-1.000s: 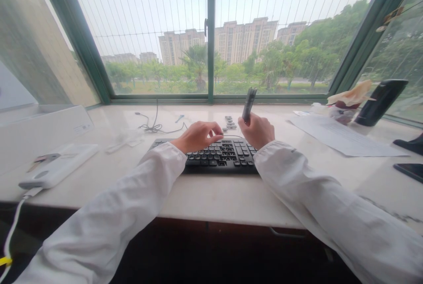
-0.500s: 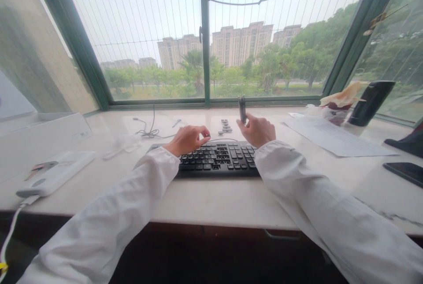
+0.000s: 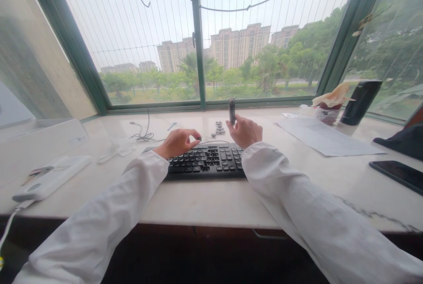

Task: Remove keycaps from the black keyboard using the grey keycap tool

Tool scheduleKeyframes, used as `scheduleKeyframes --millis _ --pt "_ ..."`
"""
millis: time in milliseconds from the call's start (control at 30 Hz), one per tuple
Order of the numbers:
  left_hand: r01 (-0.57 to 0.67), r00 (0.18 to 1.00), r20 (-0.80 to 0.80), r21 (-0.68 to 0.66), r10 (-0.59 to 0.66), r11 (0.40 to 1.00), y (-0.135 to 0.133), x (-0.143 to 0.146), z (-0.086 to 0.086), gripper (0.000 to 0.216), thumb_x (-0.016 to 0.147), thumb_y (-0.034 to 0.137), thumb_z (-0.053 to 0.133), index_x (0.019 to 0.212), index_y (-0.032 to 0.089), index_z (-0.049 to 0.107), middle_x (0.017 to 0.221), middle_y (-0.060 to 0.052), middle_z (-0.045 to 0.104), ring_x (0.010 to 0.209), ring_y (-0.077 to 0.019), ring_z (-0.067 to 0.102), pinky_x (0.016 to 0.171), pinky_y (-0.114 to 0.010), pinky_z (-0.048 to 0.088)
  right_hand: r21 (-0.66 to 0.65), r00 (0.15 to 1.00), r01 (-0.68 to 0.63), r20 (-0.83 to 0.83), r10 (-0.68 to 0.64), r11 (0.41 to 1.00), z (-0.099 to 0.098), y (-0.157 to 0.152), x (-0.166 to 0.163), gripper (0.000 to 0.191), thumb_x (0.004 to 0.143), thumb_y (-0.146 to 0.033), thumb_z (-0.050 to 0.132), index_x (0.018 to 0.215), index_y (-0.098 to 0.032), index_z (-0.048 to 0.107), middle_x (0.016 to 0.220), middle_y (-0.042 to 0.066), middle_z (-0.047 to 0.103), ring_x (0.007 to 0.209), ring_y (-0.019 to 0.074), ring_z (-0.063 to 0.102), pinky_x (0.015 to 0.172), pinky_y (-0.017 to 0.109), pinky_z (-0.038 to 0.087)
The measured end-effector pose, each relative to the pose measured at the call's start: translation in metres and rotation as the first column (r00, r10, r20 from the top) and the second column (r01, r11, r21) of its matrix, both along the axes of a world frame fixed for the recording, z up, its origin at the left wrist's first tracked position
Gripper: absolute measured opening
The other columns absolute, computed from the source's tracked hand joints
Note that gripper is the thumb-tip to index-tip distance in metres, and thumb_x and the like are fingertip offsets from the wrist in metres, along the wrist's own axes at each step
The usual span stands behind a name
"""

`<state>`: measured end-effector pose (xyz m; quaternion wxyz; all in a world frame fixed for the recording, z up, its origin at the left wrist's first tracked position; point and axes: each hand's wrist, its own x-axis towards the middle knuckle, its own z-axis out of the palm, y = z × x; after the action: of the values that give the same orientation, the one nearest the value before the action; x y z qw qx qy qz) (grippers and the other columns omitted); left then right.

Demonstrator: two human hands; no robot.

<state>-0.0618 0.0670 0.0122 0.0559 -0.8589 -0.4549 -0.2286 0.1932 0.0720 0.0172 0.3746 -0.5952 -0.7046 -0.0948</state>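
Note:
A black keyboard lies on the white sill, with several keycaps off and their sockets bare in its middle. My left hand hovers above the keyboard's left part, thumb and forefinger pinched on a small dark piece that looks like a keycap. In my right hand, over the right side of the keyboard, a short dark stick-like tool points upright; its exact kind is unclear. Behind the keyboard, between the hands, several loose keycaps lie in small rows.
To the right are a sheet of paper, a black phone and a dark cylinder. A white box, a white power bank-like device and a thin cable lie on the left. A window stands behind.
The whole view has shifted, so things appear a little further left. Both hands keep nearly the same pose over the keyboard, still holding the same items.

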Motion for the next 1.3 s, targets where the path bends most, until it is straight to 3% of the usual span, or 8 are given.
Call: scheduleKeyframes --millis 367,500,700,967,1300 --pt "-0.051 0.997 0.059 0.045 0.048 0.998 0.007 0.004 0.002 0.026 0.089 0.043 0.050 0.097 0.025 0.067 0.100 0.002 0.071 0.063 -0.0111 0.060 0.067 -0.026 0.045 -0.051 0.992 0.128 0.026 -0.126 0.990 0.013 0.000 0.013 0.036 0.094 -0.046 0.036 0.096 -0.022 0.062 0.089 0.007 0.070 0.076 0.0231 0.063 0.068 0.034 0.040" --pt "-0.090 0.996 -0.012 0.016 0.091 0.996 0.033 0.009 0.011 0.024 0.087 0.044 0.053 0.098 0.028 0.068 0.100 0.004 0.072 0.068 -0.0124 0.062 0.070 -0.027 0.046 -0.096 0.991 0.130 0.051 -0.126 0.987 0.016 -0.002 0.013 0.037 0.095 -0.044 0.034 0.099 -0.020 0.062 0.088 0.009 0.070 0.077 0.0239 0.064 0.069 0.034 0.040" --pt "-0.128 0.987 -0.109 -0.080 0.119 0.988 0.094 0.028 0.019 0.025 0.086 0.044 0.055 0.099 0.029 0.069 0.104 0.004 0.071 0.097 -0.0162 0.063 0.087 -0.028 0.045 -0.101 0.976 0.199 0.113 -0.187 0.975 0.012 0.008 0.021 0.040 0.094 -0.045 0.032 0.098 -0.018 0.061 0.086 0.011 0.070 0.078 0.0276 0.065 0.067 0.036 0.041" --pt "-0.221 0.967 -0.173 -0.199 0.187 0.955 0.160 0.060 -0.005 0.025 0.082 0.042 0.059 0.096 0.027 0.071 0.105 0.001 0.071 0.089 -0.0163 0.065 0.083 -0.026 0.047 -0.119 0.969 0.212 0.155 -0.192 0.970 0.006 0.013 0.022 0.038 0.093 -0.045 0.032 0.095 -0.019 0.060 0.083 0.010 0.070 0.079 0.0296 0.066 0.067 0.038 0.042" --pt "-0.233 0.963 -0.192 -0.228 0.191 0.945 0.178 0.064 -0.021 0.025 0.080 0.043 0.058 0.098 0.030 0.070 0.112 0.002 0.069 0.099 -0.0175 0.061 0.091 -0.028 0.045 -0.136 0.977 0.150 0.174 -0.126 0.979 0.003 0.016 0.014 0.037 0.094 -0.044 0.031 0.093 -0.019 0.059 0.081 0.009 0.070 0.076 0.0270 0.066 0.066 0.037 0.042"
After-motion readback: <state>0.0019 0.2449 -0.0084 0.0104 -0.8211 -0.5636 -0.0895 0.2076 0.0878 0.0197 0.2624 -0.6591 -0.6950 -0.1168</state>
